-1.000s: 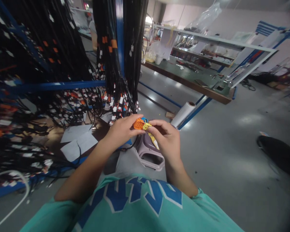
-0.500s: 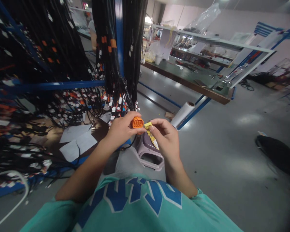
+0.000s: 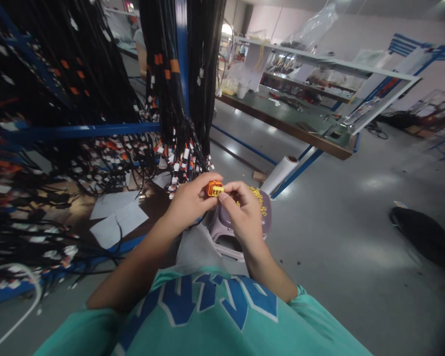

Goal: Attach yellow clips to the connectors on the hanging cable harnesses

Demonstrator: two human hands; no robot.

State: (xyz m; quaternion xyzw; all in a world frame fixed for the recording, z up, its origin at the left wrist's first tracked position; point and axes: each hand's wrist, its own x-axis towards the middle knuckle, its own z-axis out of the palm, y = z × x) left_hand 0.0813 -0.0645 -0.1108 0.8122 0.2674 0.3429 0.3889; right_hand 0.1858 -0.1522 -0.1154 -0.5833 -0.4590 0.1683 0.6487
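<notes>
My left hand (image 3: 187,200) grips an orange connector (image 3: 209,188) between thumb and fingers, its face turned toward me. A small yellow piece (image 3: 217,191) lies against the connector's face, pinched by the thumb and forefinger of my right hand (image 3: 242,207). How deep the yellow piece sits in the orange housing cannot be made out. Behind my right hand, several yellow pieces (image 3: 261,201) lie on a purple-grey stool (image 3: 226,228).
Bundles of black cables (image 3: 166,99) hang from a blue rack (image 3: 96,130) at the left. White papers (image 3: 114,225) lie below it. A workbench (image 3: 282,111) stands at the back right, with a white roll (image 3: 284,173) leaning by it.
My right hand has moved left and brought the yellow piece from beside the orange connector to its face. More of the yellow pieces on the stool now shows.
</notes>
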